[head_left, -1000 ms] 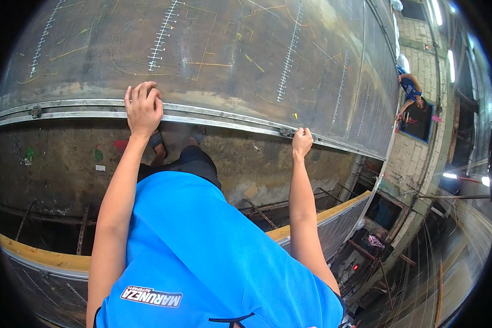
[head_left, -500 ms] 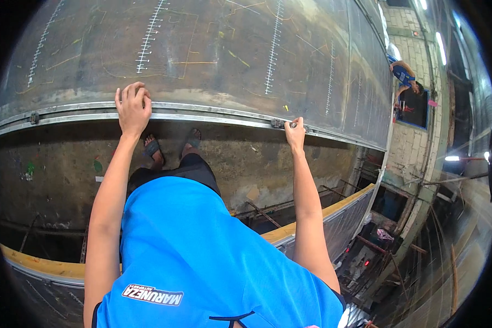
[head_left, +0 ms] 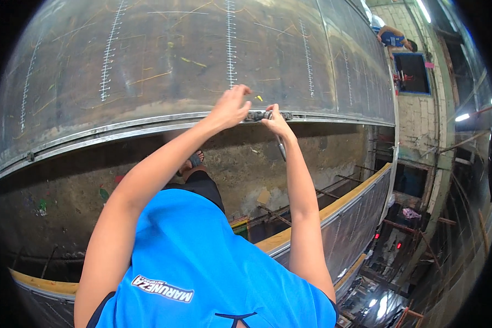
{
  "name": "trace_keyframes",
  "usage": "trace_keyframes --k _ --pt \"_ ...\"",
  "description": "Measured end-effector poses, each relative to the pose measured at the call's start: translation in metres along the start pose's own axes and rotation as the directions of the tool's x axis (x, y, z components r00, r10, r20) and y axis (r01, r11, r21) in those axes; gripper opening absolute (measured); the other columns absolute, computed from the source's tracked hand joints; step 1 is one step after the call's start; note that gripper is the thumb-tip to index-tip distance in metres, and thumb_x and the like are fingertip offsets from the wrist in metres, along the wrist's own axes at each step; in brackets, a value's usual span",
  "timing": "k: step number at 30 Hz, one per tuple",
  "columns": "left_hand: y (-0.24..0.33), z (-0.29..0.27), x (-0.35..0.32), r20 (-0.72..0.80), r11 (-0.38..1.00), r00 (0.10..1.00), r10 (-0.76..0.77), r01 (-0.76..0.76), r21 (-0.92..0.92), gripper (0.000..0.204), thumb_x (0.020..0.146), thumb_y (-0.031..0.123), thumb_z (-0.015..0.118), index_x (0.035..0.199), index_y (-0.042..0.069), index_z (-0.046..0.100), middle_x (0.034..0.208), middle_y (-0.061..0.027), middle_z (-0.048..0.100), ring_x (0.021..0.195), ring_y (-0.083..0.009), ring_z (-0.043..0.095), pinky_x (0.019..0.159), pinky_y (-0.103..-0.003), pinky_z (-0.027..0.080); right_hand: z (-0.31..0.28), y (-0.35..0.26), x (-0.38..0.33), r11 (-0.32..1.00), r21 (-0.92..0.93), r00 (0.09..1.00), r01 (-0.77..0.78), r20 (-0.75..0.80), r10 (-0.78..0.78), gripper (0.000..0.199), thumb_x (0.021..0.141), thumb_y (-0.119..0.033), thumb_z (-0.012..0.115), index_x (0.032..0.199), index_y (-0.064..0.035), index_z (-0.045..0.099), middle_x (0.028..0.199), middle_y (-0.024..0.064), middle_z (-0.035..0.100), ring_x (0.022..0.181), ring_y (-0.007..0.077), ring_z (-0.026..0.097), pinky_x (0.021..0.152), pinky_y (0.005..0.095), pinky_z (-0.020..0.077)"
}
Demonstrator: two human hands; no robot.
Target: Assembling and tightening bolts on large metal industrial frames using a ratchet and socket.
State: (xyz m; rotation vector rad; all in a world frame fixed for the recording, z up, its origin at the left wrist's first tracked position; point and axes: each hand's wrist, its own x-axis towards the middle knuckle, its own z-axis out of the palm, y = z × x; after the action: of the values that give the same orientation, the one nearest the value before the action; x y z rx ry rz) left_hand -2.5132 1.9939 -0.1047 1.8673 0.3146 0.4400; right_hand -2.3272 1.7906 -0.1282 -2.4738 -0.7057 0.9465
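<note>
A long table with a dark, stained top and rows of white tick marks lies in front of me. Along its near edge runs a metal rail, carrying a small dark metal fitting. My right hand is closed at this fitting. A slim metal rod-shaped tool sticks out below the palm; its exact kind and its upper end are hidden. Just left of the fitting, my left hand hovers over the rail and table edge, fingers bent and apart, with nothing visible in it.
Another dark fitting sits far left on the rail. Behind me stands a second table with a yellowish edge, across a concrete walkway. At the far right end, a person in a blue top is by the table.
My left hand has moved right along the rail, close to my right hand. The rod-shaped tool now shows below my right hand. The view has shifted and turned.
</note>
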Motion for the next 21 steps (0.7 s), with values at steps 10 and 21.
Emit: trace_keyframes --k 10,21 --pt "-0.071 0.164 0.093 0.157 0.927 0.922 -0.355 0.369 -0.069 0.044 0.102 0.038 0.048 0.12 0.001 0.063 0.121 -0.0237 0.066 0.12 -0.0395 0.059 0.105 -0.045 0.044 -0.003 -0.03 0.023 0.995 -0.021 0.94 0.096 0.329 -0.083 0.034 0.079 -0.006 0.063 0.111 0.0031 0.062 0.089 0.0142 0.069 0.074 0.0224 0.064 0.068 0.0377 0.0543" --pt "-0.052 0.166 0.095 0.301 0.977 0.95 0.078 -0.133 0.167 0.047 0.109 0.037 0.032 0.112 0.006 0.067 0.116 -0.0127 0.067 0.117 -0.033 0.057 0.107 -0.049 0.036 -0.026 0.037 0.009 0.875 0.472 0.948 0.108 0.217 -0.235 0.083 0.075 -0.011 0.082 0.143 0.0031 0.037 0.105 0.0153 0.067 0.072 0.0163 0.065 0.062 0.0312 0.0538"
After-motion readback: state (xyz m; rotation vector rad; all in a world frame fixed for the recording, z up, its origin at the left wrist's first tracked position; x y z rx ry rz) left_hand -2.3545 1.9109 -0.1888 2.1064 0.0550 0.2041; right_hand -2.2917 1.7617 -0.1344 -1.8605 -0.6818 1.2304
